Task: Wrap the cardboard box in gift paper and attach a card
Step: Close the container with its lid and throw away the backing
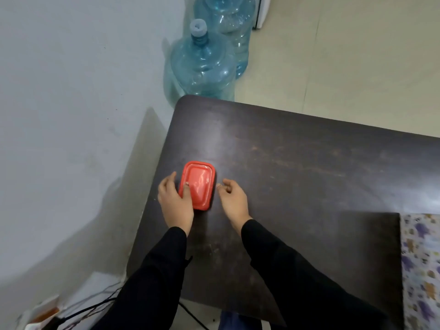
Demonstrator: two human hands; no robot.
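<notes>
Setup, I judge: left hand grips red lidded container, right hand loosely curled, empty; next calls for gift paper.

A red lidded container sat on the dark bench. The left hand gripped its left side, thumb on the lid. The right hand lay just beside its right edge (fingers loosely curled, holding nothing). Patterned gift paper lay far right.
</notes>
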